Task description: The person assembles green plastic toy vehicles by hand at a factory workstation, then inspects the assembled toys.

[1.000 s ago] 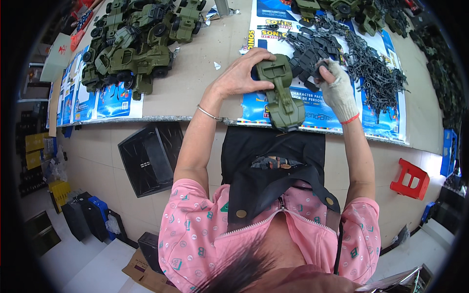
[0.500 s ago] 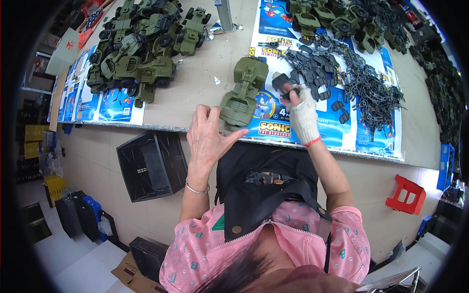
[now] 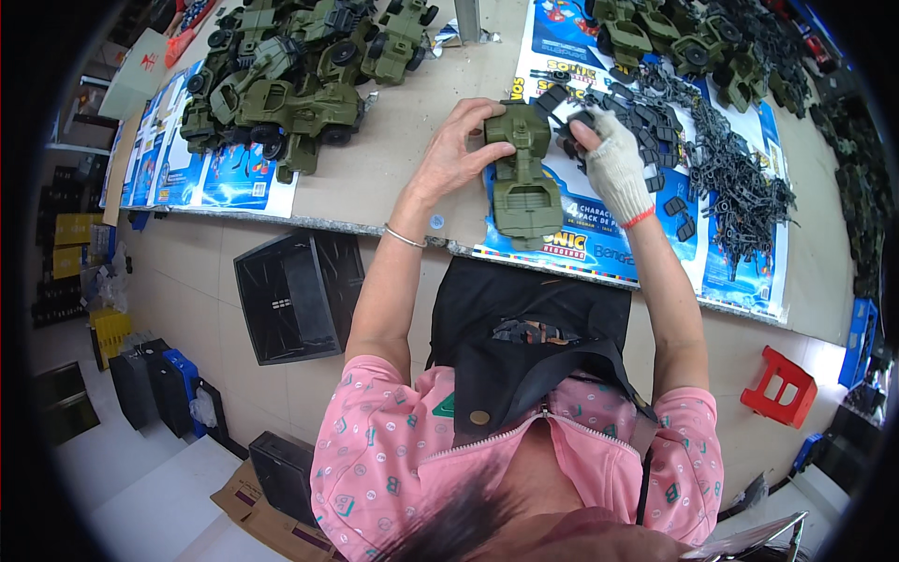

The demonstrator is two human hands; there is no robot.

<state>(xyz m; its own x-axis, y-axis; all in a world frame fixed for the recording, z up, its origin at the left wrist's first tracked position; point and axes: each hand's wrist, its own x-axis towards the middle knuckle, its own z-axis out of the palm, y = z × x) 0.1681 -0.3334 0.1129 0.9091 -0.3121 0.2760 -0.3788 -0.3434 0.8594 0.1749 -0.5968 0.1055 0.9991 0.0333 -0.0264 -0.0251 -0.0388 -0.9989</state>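
Observation:
An olive-green toy jeep body (image 3: 527, 208) lies lengthwise at the table's front edge, without visible wheels. My bare left hand (image 3: 456, 155) grips its far left side, thumb across the top and fingers at the far end. On the jeep's right, my right hand (image 3: 615, 167), in a white knit glove with bare fingertips, pinches a small dark grey plastic part (image 3: 582, 122). Another dark flat piece (image 3: 551, 99) shows just beyond the jeep; whether it is joined to the held part I cannot tell. Similar flat dark parts (image 3: 676, 206) lie beside the glove.
Finished-looking green toy jeeps with black wheels (image 3: 300, 110) are heaped at the left, more jeeps (image 3: 646, 37) at the far right. A tangle of thin dark parts (image 3: 740, 187) covers the printed blue sheets (image 3: 609, 262). Below stand a black crate (image 3: 286, 304) and a red stool (image 3: 779, 386).
My left hand has moved forward from the jeep's near end and taken hold of its far left side. The jeep is turned straighter. My right hand, with its dark part, has come closer to it.

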